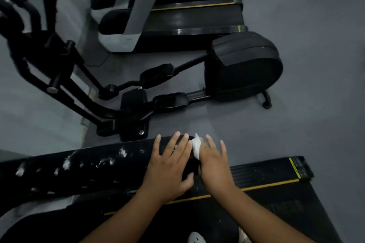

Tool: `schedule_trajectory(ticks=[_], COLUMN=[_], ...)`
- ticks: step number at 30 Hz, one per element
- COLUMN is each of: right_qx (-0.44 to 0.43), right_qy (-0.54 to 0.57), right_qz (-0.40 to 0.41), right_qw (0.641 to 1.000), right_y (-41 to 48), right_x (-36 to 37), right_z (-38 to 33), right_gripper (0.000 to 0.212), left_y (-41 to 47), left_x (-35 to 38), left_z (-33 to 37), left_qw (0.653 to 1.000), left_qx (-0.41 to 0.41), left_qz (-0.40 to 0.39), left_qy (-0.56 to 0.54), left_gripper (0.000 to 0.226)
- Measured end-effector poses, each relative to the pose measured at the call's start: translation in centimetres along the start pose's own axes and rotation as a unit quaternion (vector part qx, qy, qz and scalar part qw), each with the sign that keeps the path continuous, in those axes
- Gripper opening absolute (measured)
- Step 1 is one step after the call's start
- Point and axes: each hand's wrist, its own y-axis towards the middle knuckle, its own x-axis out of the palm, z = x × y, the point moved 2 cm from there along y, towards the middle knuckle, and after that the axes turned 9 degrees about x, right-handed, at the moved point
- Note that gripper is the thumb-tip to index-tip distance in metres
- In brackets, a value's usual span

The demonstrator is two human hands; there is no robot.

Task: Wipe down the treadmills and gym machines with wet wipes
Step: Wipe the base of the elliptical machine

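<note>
Only the head view here, looking down at the nearest treadmill [266, 176], which fills the bottom of the frame.

Both hands are at lower centre, on the black rail [88, 165] that runs in from the lower left. The left hand [169, 165] lies flat on the rail with its fingers spread wide and holds nothing. The right hand [215, 163] is just beside it, fingers also straight, pressing the white wipe [196, 147] onto the rail. The wipe is bunched up and pokes out on the side of that hand facing the left one. The thumb is hidden, so whether it also pinches the wipe can't be told.

Left of the hands, the rail is covered in white smears [67, 163], stretching off toward the lower left edge. So this looks like the middle of wiping this rail, with the dirty part not yet done.

Next move, best guess: slide the wipe leftward along the rail through those smears with firm pressure. The left hand sits right in that path, so it would have to lift off or shift. The wipe looks small and wadded, so it may need refolding or swapping for a new one.

Mid-frame stands a black elliptical [243, 67] on the grey floor [316, 65], and a second treadmill [195, 17] sits at upper centre. Both probably need their turn too.
</note>
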Motion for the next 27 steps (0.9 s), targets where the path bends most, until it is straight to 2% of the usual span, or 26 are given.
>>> schedule_trajectory(ticks=[4,6,8,9,15,17,19,20,23,24,25,27], right_qx=[-0.021,-0.035,-0.039,-0.03,0.043,0.041,0.034,0.032,0.05,0.051,0.051,0.037], right_qy=[0.064,0.067,0.053,0.055,0.117,0.133,0.146,0.141,0.08,0.082,0.097,0.12], right_qz=[-0.02,-0.011,0.008,0.012,0.034,0.051,0.071,0.08,0.07,0.073,0.077,0.075], right_qw=[0.998,0.997,0.998,0.998,0.992,0.989,0.986,0.986,0.993,0.993,0.991,0.989], right_y=[-2.2,-2.8,-2.6,-2.6,-1.0,-0.7,-1.4,-1.7,-1.1,-0.5,0.2,0.5], right_x=[0.1,0.4,0.6,0.7,1.1,1.0,1.1,1.3,1.8,1.7,1.3,0.7], right_z=[0.3,0.9,0.9,1.0,1.3,0.8,1.1,1.7,3.3,3.2,2.8,1.5], right_gripper=[0.082,0.068,0.045,0.043,0.061,0.05,0.028,0.026,0.071,0.08,0.081,0.066], left_y=[0.1,0.1,0.1,0.1,0.0,0.0,0.1,0.2,0.2,0.2,0.2,0.3], left_x=[-0.2,-0.4,-0.5,-0.5,-0.3,-0.1,-0.1,-0.1,-0.1,-0.1,0.0,0.0], left_z=[-0.2,-0.2,-0.2,-0.2,0.1,0.0,0.0,0.0,0.1,0.2,0.2,0.3], left_qw=[1.0,1.0,1.0,1.0,0.999,0.999,0.999,0.999,0.998,0.998,0.998,0.998], left_qx=[0.009,0.011,0.008,0.005,0.011,0.013,0.011,0.01,0.011,0.012,0.013,0.019], left_qz=[-0.003,-0.01,-0.014,-0.015,-0.033,-0.036,-0.04,-0.042,-0.05,-0.052,-0.053,-0.052], left_qy=[-0.008,-0.004,-0.002,-0.002,0.008,0.009,0.008,0.01,0.022,0.026,0.028,0.028], left_gripper=[0.078,0.077,0.076,0.076,0.08,0.08,0.08,0.08,0.082,0.082,0.082,0.081])
